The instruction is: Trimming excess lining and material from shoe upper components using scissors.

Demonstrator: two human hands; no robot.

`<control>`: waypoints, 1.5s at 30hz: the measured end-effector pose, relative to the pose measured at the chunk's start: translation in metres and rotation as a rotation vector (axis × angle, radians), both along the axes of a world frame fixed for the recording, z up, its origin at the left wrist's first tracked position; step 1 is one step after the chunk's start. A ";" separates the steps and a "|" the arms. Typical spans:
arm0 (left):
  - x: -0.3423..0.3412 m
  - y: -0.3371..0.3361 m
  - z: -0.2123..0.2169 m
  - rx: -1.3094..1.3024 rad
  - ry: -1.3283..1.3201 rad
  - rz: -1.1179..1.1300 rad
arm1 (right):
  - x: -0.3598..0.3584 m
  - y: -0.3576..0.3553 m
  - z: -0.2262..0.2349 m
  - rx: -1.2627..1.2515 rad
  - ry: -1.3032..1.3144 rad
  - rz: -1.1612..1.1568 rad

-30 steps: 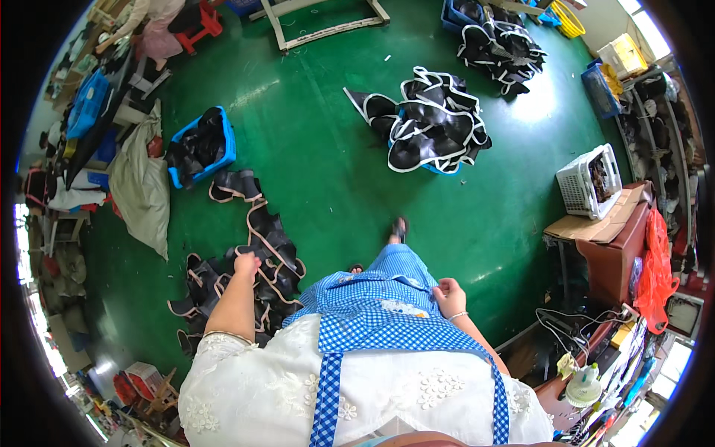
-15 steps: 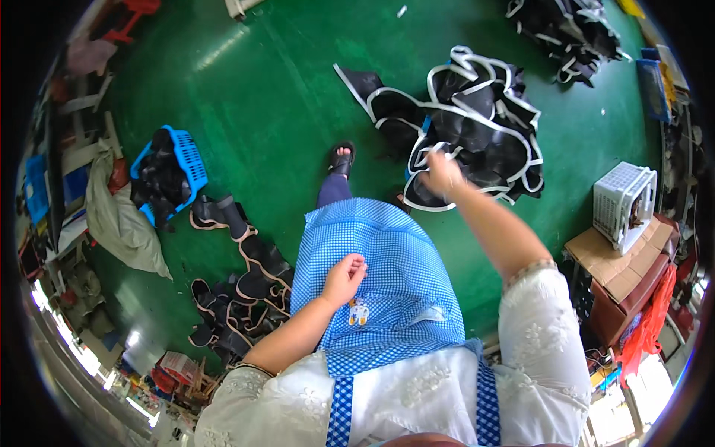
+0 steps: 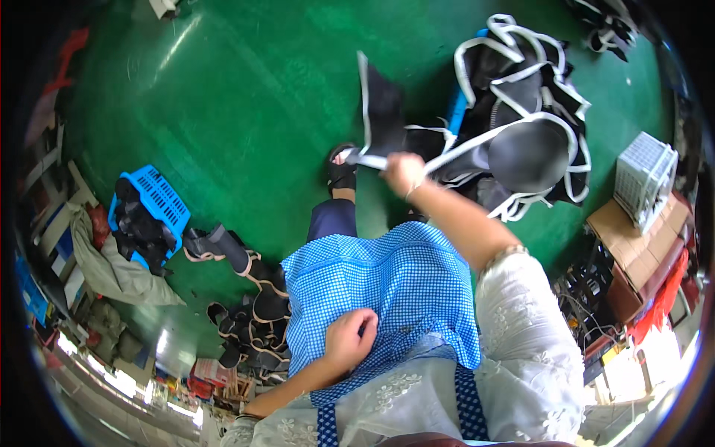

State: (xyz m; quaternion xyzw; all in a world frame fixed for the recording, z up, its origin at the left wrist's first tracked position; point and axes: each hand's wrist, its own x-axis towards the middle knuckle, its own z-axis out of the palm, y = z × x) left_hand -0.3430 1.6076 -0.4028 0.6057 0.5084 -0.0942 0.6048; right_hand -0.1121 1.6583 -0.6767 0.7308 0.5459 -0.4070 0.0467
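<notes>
My right hand [image 3: 406, 175] is closed on the white edging of a chain of black pieces [image 3: 383, 112], beside my foot. One dark flap of the chain stands up to the left of the hand. From the other side of the hand the white edging runs to a pile of black, white-edged pieces [image 3: 527, 153] on the floor, with a rounded black panel on top and blue strips among them. My left hand [image 3: 350, 339] is curled in front of my blue checked apron [image 3: 380, 276], with nothing visible in it.
To the left stands a blue basket [image 3: 160, 197] of black pieces. Black pieces with tan edging [image 3: 261, 305] lie near my left side. At the right, a grey crate [image 3: 644, 182] rests on cardboard [image 3: 640, 242]. Another black-and-white heap [image 3: 611, 33] lies at the far right.
My right hand has moved left from the pile, pulling the white-edged chain along and lifting a flap. My left hand has curled more. The view has shifted.
</notes>
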 end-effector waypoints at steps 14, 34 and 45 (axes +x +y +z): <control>-0.027 -0.045 0.128 -0.770 -0.890 0.892 | -0.084 -0.208 0.472 0.339 1.267 -0.527; -0.069 -0.396 0.400 -0.008 -0.655 -0.780 | -0.293 -0.641 0.691 0.995 1.005 -1.841; -0.100 -0.701 0.429 -0.286 -0.840 -2.149 | -0.239 -1.021 0.853 1.344 -0.138 -2.135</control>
